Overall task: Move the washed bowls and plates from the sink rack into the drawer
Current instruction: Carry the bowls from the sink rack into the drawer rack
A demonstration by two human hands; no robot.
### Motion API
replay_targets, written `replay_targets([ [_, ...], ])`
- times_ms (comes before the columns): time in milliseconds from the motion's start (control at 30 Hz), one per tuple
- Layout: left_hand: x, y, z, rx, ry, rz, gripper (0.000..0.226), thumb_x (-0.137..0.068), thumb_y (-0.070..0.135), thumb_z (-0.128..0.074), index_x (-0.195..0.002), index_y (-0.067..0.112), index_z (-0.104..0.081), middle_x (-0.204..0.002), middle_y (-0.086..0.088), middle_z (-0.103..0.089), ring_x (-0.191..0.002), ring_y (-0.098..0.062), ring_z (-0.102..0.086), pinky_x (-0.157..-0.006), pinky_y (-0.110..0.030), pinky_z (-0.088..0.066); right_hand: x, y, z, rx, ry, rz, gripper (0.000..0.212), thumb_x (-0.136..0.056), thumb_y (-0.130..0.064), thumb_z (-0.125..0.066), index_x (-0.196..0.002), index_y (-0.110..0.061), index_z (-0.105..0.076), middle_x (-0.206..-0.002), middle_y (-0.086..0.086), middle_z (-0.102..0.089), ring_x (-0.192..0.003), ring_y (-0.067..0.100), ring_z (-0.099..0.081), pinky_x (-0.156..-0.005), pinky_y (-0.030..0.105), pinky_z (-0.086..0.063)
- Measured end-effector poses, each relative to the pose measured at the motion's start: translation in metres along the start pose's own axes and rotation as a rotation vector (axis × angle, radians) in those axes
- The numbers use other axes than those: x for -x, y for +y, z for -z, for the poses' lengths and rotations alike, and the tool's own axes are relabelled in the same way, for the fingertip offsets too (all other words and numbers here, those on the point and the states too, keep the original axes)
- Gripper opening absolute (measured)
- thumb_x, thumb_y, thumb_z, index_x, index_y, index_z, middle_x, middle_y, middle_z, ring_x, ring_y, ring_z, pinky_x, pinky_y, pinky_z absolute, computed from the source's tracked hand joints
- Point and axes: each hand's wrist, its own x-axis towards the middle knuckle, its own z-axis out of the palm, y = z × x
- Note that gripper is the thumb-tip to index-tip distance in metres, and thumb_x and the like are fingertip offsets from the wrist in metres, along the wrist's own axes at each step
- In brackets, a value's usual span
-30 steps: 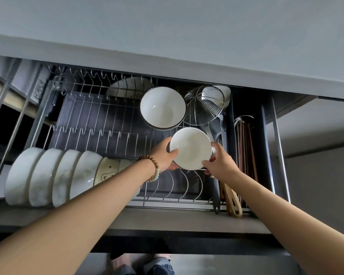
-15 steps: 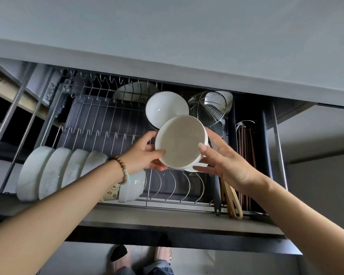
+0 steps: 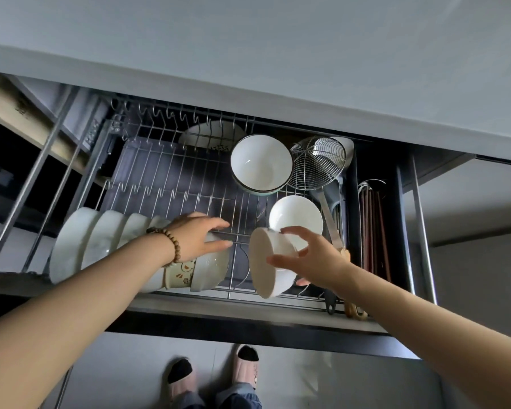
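Facing seemingly left, the bowl (image 3: 265,279) stands edgewise in the right hand (image 3: 319,258).

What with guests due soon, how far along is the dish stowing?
Done: a row of bowls stands on edge at the front left of the drawer rack, a plate behind. In hand: the right hand holds a white bowl on its side; the left hand rests on the row's end. Left: seating this bowl; the sink rack is out of view.
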Motion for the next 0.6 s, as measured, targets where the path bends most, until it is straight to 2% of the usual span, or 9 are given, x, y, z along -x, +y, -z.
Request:
replay_targets([
  [100, 0.005, 0.002, 0.002, -0.159, -0.086, 0.022, 0.064, -0.086, 0.060, -0.044, -0.143, 0.037, -0.027, -0.154, -0.002, -0.022, -0.144, -0.021, -0.013, -0.116, -0.038, -0.010, -0.007, 0.001, -0.014, 0.091, 0.004, -0.016, 0.072, -0.078, -0.038, -0.079, -0.140, -0.031, -0.042, -0.122, 0.007, -0.060, -0.097, 0.023, -0.064, -0.069, 0.037, -0.063],
  [167, 0.006, 0.005, 0.003, -0.216, -0.129, 0.014, 0.065, -0.088, 0.057, -0.045, -0.145, 0.035, -0.024, -0.156, 0.002, -0.018, -0.145, -0.018, -0.005, -0.116, -0.038, -0.001, -0.009, 0.000, -0.021, 0.139, 0.014, -0.030, 0.073, -0.080, -0.039, -0.076, -0.143, -0.029, -0.040, -0.121, 0.004, -0.056, -0.091, 0.020, -0.062, -0.070, 0.036, -0.062],
  [200, 0.006, 0.005, 0.003, -0.226, -0.142, 0.014, 0.065, -0.088, 0.056, -0.046, -0.145, 0.035, -0.023, -0.156, 0.003, -0.019, -0.145, -0.018, -0.004, -0.116, -0.039, 0.000, -0.009, -0.001, -0.024, 0.157, 0.025, -0.038, 0.074, -0.081, -0.040, -0.075, -0.144, -0.028, -0.039, -0.120, 0.004, -0.055, -0.090, 0.019, -0.061, -0.070, 0.034, -0.062],
  [300, 0.001, -0.005, -0.003, -0.223, -0.144, -0.009, 0.067, -0.086, 0.059, -0.047, -0.144, 0.034, -0.026, -0.153, 0.006, -0.026, -0.145, -0.016, -0.005, -0.116, -0.041, 0.004, -0.012, 0.000, -0.031, 0.194, 0.057, -0.055, 0.075, -0.083, -0.041, -0.074, -0.146, -0.026, -0.037, -0.130, 0.007, -0.056, -0.103, 0.024, -0.060, -0.078, 0.039, -0.061],
  [400, -0.004, -0.013, -0.008, -0.222, -0.136, -0.026, 0.067, -0.085, 0.060, -0.047, -0.144, 0.033, -0.028, -0.152, 0.007, -0.029, -0.145, -0.016, -0.007, -0.118, -0.043, 0.003, -0.015, -0.002, -0.035, 0.177, 0.073, -0.076, 0.074, -0.083, -0.039, -0.073, -0.146, -0.026, -0.037, -0.133, 0.008, -0.055, -0.100, 0.022, -0.055, -0.082, 0.041, -0.060],
  [600, -0.009, -0.017, -0.012, -0.212, -0.128, -0.051, 0.070, -0.083, 0.061, -0.050, -0.143, 0.033, -0.028, -0.152, 0.008, -0.028, -0.145, -0.016, -0.007, -0.118, -0.043, 0.002, -0.024, -0.010, -0.046, 0.106, 0.064, -0.138, 0.072, -0.084, -0.034, -0.073, -0.145, -0.024, -0.036, -0.134, 0.008, -0.054, -0.090, 0.025, -0.058, -0.074, 0.043, -0.062],
])
